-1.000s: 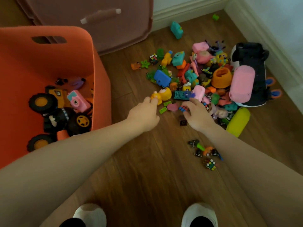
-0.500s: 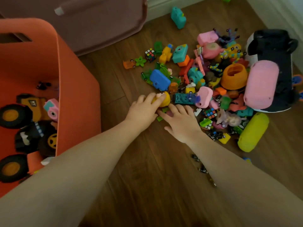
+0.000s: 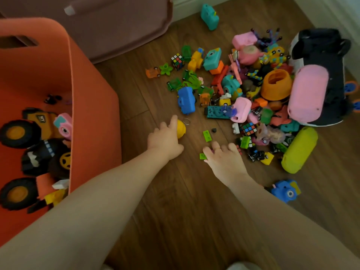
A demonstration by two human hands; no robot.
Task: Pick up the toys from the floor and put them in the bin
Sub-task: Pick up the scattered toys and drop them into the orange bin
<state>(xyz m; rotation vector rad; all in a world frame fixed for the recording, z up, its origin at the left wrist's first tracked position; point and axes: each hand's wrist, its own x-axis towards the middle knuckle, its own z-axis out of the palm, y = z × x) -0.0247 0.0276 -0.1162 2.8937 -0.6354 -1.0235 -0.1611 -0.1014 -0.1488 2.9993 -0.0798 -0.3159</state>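
The left hand (image 3: 165,139) curls around a yellow toy (image 3: 181,129); the right hand (image 3: 224,160) pinches a small pink piece beside a green brick (image 3: 202,156). Grasping step: next lift both leftward into the orange bin (image 3: 93,106); the toy pile (image 3: 253,90) lies beyond the right hand.

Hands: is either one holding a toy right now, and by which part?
The left hand grips the yellow toy by its near side. The right hand covers small pieces on the floor; whether it grips any cannot be told.
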